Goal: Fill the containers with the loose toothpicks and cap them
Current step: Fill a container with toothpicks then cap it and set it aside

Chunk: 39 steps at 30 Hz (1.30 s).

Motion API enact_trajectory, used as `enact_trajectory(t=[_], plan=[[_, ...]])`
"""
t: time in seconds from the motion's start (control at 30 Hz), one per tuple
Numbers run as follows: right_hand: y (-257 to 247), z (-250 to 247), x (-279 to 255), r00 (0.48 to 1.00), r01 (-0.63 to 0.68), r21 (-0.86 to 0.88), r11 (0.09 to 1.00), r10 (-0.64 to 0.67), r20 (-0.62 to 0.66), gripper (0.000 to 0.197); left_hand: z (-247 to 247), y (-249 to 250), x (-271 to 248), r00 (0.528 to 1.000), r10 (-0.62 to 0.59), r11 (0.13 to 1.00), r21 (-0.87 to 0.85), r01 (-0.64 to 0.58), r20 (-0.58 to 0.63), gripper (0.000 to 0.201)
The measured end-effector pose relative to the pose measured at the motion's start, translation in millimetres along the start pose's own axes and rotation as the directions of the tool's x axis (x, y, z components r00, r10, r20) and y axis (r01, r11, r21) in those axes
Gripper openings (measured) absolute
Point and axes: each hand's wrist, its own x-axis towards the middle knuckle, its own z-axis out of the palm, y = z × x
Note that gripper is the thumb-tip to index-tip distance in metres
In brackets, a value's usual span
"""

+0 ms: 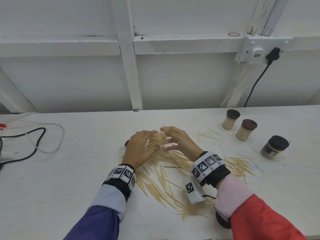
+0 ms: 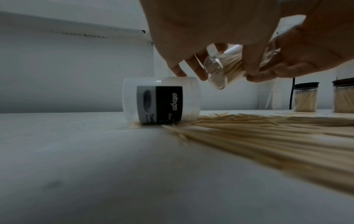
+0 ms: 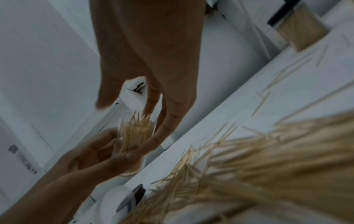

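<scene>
- Right now your left hand (image 1: 138, 149) grips a small clear jar (image 2: 226, 66), tilted and lifted off the surface (image 1: 78, 170), with a bundle of toothpicks (image 3: 137, 131) standing out past its rim.
- Your right hand (image 1: 180, 141) cups the jar's mouth, fingers (image 3: 168, 121) curved against the protruding tips; it looks to be tamping or guiding them in rather than holding a separate bunch, though the pictures don't settle that.
- Already done, as far as shows: three jars stand capped and full at the far right — one with a dark lid (image 1: 231, 119), one with a reddish-brown lid (image 1: 246, 129), and a labelled one with a black lid (image 1: 275, 147).
- Still to do: the jar in your hands has no cap on it yet.
- A translucent labelled container (image 2: 162, 103) lies on its side just beside your left hand, seemingly empty and uncapped.
- Plenty of loose toothpicks (image 1: 164, 184) remain, spread under and between your wrists, with scattered strays (image 1: 209, 135) near the finished jars.
- By my reading you're past the halfway mark on containers, but a good deal of gathering remains.
</scene>
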Motion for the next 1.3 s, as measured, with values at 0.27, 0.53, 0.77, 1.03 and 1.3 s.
enact_trajectory(t=[0.27, 0.53, 0.77, 1.03, 1.3], plan=[[0.8, -9.4, 2.6, 0.983, 0.049, -0.195, 0.979, -0.082, -0.163, 0.042, 2.3, -5.5, 4.0, 0.999, 0.048, 0.998, 0.037, -0.048, -0.015, 0.074], [1.6, -12.2, 0.4, 0.993, 0.023, -0.133, 0.991, -0.038, -0.109, 0.048, 3.3, -6.8, 3.0, 0.998, 0.061, 0.997, 0.045, -0.06, -0.012, 0.075], [1.3, -14.7, -1.5, 0.999, 0.025, -0.103, 0.994, -0.027, -0.022, 0.05, 3.5, -7.1, 3.1, 0.997, 0.079, 0.997, 0.025, -0.079, -0.009, 0.068], [-0.8, -13.9, -4.6, 0.999, 0.043, -0.122, 0.992, -0.046, -0.016, 0.05, 2.3, -6.4, 2.5, 0.998, 0.067, 0.998, 0.01, -0.067, -0.018, 0.06], [-4.6, -17.1, -10.4, 0.999, 0.031, -0.186, 0.982, -0.032, -0.004, 0.051, 1.8, -4.5, 2.7, 0.991, 0.13, 0.991, 0.036, -0.131, 0.013, 0.057]])
